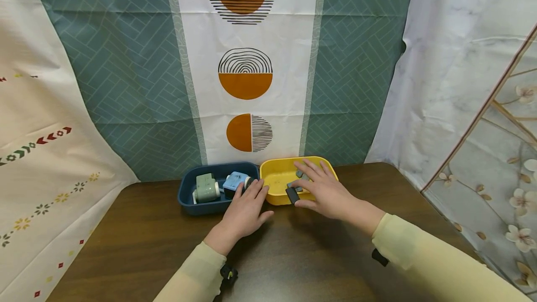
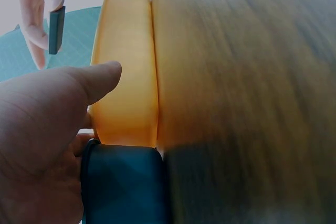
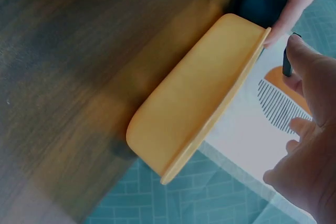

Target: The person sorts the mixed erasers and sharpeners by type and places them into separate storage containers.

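My right hand (image 1: 331, 197) pinches a small flat dark rectangular piece (image 1: 292, 195) between thumb and fingers, above the front of the yellow bin (image 1: 277, 181). In the right wrist view the same dark piece (image 3: 287, 62) stands on edge in that pinch. My left hand (image 1: 244, 211), its fingers extended, lies at the meeting rims of the yellow bin and the dark blue bin (image 1: 209, 208). The left wrist view has its thumb (image 2: 105, 80) in front of the yellow wall. Small grey-blue pieces (image 1: 299, 173) lie in the yellow bin, partly hidden by my right hand.
The dark blue bin holds a green blocky object (image 1: 206, 189) and a blue-and-black one (image 1: 234, 181), both with white parts. Both bins stand side by side at the back of the brown wooden table (image 1: 147, 236), against a patterned curtain (image 1: 147, 106). More cloth hangs at both sides.
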The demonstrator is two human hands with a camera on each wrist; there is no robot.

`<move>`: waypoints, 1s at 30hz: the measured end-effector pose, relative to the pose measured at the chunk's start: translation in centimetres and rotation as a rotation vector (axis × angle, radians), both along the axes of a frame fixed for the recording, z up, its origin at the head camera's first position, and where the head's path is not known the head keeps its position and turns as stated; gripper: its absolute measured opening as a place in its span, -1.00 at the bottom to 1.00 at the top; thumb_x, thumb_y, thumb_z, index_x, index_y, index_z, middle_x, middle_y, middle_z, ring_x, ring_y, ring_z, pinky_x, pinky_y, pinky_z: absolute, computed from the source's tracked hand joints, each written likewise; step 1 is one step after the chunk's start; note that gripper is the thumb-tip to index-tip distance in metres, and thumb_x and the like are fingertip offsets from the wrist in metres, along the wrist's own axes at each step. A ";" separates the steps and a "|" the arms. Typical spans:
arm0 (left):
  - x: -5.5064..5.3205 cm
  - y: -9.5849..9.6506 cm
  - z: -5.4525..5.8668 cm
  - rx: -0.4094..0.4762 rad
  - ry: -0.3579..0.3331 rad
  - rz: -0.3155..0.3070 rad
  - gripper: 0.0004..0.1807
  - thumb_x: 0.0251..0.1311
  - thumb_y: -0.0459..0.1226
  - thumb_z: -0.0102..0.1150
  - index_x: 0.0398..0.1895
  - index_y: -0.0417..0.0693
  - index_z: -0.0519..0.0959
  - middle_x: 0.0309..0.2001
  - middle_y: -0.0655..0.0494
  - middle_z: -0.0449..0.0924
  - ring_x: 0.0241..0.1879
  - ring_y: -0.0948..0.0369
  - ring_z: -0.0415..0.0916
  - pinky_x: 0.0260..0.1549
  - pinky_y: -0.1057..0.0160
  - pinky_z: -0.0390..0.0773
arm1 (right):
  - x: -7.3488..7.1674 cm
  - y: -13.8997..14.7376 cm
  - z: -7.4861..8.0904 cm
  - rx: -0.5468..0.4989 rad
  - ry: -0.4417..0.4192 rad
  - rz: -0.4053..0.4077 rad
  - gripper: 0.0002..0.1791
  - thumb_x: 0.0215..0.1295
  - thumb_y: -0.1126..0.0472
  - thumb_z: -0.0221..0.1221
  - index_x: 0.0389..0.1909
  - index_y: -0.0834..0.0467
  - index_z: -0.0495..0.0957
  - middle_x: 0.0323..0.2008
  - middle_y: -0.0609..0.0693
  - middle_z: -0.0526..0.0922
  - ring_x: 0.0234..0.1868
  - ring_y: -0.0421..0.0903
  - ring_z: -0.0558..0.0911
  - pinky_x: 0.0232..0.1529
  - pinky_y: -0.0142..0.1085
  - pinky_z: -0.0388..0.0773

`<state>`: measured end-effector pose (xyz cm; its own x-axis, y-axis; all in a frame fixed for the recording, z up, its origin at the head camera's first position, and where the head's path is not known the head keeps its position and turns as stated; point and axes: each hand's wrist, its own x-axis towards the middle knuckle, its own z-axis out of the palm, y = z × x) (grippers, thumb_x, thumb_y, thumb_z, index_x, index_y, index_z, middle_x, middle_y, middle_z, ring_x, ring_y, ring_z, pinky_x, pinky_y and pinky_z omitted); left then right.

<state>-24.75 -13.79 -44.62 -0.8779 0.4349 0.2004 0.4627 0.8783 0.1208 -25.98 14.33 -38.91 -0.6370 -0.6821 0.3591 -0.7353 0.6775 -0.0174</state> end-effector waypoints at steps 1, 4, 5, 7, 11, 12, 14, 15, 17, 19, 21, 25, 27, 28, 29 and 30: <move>0.0 0.0 0.0 0.000 -0.001 0.001 -0.15 0.55 0.12 0.33 0.70 -0.11 0.35 0.73 -0.13 0.16 0.73 -0.06 0.05 0.67 -0.33 -0.12 | -0.1 0.0 0.1 0.001 0.008 -0.002 -0.46 0.37 -0.15 0.52 0.27 -0.01 0.73 0.68 0.19 0.29 0.73 0.31 0.12 0.58 0.48 0.06; 0.0 0.0 -0.1 -0.001 -0.006 0.008 -0.15 0.55 0.12 0.33 0.71 -0.10 0.34 0.74 -0.11 0.15 0.73 -0.05 0.04 0.67 -0.32 -0.13 | -0.4 0.0 0.3 -0.006 0.009 -0.007 -0.48 0.37 -0.14 0.52 0.24 0.00 0.74 0.68 0.18 0.29 0.73 0.30 0.12 0.60 0.47 0.05; -0.1 0.0 -0.1 -0.002 -0.008 0.011 -0.14 0.55 0.12 0.33 0.71 -0.09 0.33 0.74 -0.10 0.14 0.74 -0.04 0.04 0.68 -0.32 -0.13 | -0.5 0.0 0.4 -0.009 0.003 -0.012 -0.48 0.36 -0.14 0.52 0.23 0.01 0.74 0.69 0.18 0.29 0.73 0.29 0.11 0.60 0.47 0.03; -0.1 0.1 -0.1 -0.003 -0.010 0.015 -0.14 0.55 0.12 0.32 0.72 -0.09 0.32 0.75 -0.10 0.13 0.74 -0.04 0.03 0.68 -0.32 -0.14 | -0.6 0.0 0.6 -0.009 -0.012 -0.024 -0.48 0.38 -0.14 0.51 0.24 0.02 0.74 0.70 0.16 0.27 0.74 0.27 0.09 0.62 0.45 -0.02; -0.1 0.1 -0.2 -0.006 -0.009 0.017 -0.14 0.55 0.13 0.32 0.72 -0.09 0.32 0.75 -0.09 0.12 0.74 -0.04 0.03 0.68 -0.31 -0.15 | -0.8 0.0 0.8 -0.009 -0.032 -0.044 -0.47 0.40 -0.12 0.50 0.26 0.05 0.73 0.69 0.19 0.27 0.74 0.28 0.08 0.63 0.44 -0.06; -0.1 0.1 -0.2 -0.007 -0.008 0.017 -0.14 0.55 0.14 0.32 0.72 -0.08 0.32 0.75 -0.09 0.12 0.74 -0.04 0.03 0.68 -0.31 -0.15 | -0.9 0.0 0.9 -0.008 -0.030 -0.049 -0.47 0.41 -0.12 0.50 0.27 0.05 0.72 0.69 0.19 0.27 0.74 0.28 0.08 0.63 0.44 -0.06; -0.1 0.0 -0.2 -0.008 -0.006 0.017 -0.14 0.55 0.13 0.31 0.72 -0.08 0.32 0.75 -0.09 0.12 0.74 -0.04 0.03 0.68 -0.31 -0.15 | -1.0 0.0 0.9 -0.007 -0.025 -0.059 -0.46 0.41 -0.12 0.49 0.28 0.06 0.71 0.68 0.21 0.29 0.74 0.29 0.10 0.63 0.44 -0.04; -0.1 0.0 -0.2 -0.009 -0.005 0.018 -0.14 0.55 0.13 0.31 0.72 -0.08 0.32 0.75 -0.09 0.12 0.74 -0.04 0.03 0.68 -0.31 -0.15 | -1.1 0.0 1.0 -0.006 -0.021 -0.064 -0.45 0.41 -0.11 0.49 0.29 0.07 0.71 0.67 0.22 0.29 0.73 0.29 0.11 0.63 0.44 -0.04; -0.1 0.0 -0.2 -0.010 -0.007 0.019 -0.14 0.55 0.13 0.31 0.72 -0.08 0.32 0.75 -0.08 0.12 0.74 -0.04 0.03 0.68 -0.31 -0.15 | -1.3 0.0 1.1 -0.006 -0.020 -0.076 -0.45 0.42 -0.11 0.49 0.29 0.08 0.70 0.67 0.22 0.29 0.73 0.29 0.11 0.63 0.43 -0.04; -0.1 0.0 -0.2 -0.012 -0.008 0.019 -0.14 0.55 0.13 0.31 0.72 -0.08 0.32 0.75 -0.08 0.12 0.74 -0.04 0.03 0.68 -0.31 -0.15 | -1.6 0.0 1.2 -0.006 -0.021 -0.086 -0.44 0.43 -0.11 0.48 0.31 0.09 0.70 0.67 0.23 0.31 0.73 0.28 0.12 0.63 0.44 -0.03; -0.1 0.0 -0.1 -0.012 -0.012 0.018 -0.14 0.56 0.13 0.31 0.72 -0.08 0.32 0.76 -0.08 0.11 0.74 -0.04 0.02 0.68 -0.31 -0.15 | -1.9 0.0 1.3 -0.003 -0.027 -0.098 -0.44 0.45 -0.11 0.47 0.31 0.09 0.69 0.67 0.23 0.31 0.73 0.28 0.12 0.63 0.44 -0.04; -0.1 0.0 0.0 -0.014 -0.017 0.017 -0.15 0.56 0.13 0.30 0.72 -0.08 0.32 0.76 -0.08 0.11 0.74 -0.03 0.02 0.68 -0.31 -0.14 | -2.6 0.0 1.3 0.002 -0.043 -0.119 -0.43 0.45 -0.12 0.45 0.33 0.10 0.68 0.67 0.22 0.30 0.73 0.27 0.12 0.63 0.44 -0.06; -0.1 0.0 0.0 -0.018 -0.017 0.017 -0.15 0.56 0.13 0.29 0.73 -0.08 0.31 0.76 -0.08 0.11 0.74 -0.03 0.01 0.68 -0.31 -0.14 | -2.9 0.0 1.5 -0.003 -0.055 -0.126 -0.43 0.45 -0.12 0.46 0.33 0.10 0.68 0.68 0.22 0.29 0.73 0.27 0.11 0.64 0.43 -0.07; -0.1 0.0 0.0 -0.019 -0.016 0.017 -0.14 0.56 0.14 0.29 0.73 -0.08 0.31 0.76 -0.08 0.11 0.74 -0.03 0.01 0.68 -0.31 -0.14 | -3.0 -0.1 1.5 -0.006 -0.059 -0.128 -0.42 0.45 -0.12 0.46 0.33 0.11 0.68 0.68 0.22 0.29 0.73 0.27 0.11 0.64 0.43 -0.08; -0.1 0.0 0.1 -0.020 -0.016 0.017 -0.14 0.56 0.14 0.29 0.73 -0.08 0.31 0.76 -0.08 0.11 0.74 -0.03 0.01 0.68 -0.31 -0.14 | -3.2 -0.1 1.6 -0.009 -0.064 -0.130 -0.42 0.45 -0.12 0.46 0.33 0.11 0.68 0.68 0.22 0.28 0.73 0.27 0.11 0.64 0.43 -0.08; 0.0 0.0 0.1 -0.021 -0.016 0.017 -0.14 0.56 0.14 0.29 0.73 -0.08 0.31 0.76 -0.08 0.11 0.74 -0.03 0.01 0.68 -0.31 -0.14 | -3.3 -0.1 1.7 -0.012 -0.064 -0.132 -0.42 0.45 -0.11 0.46 0.33 0.11 0.68 0.68 0.23 0.28 0.73 0.28 0.12 0.64 0.43 -0.07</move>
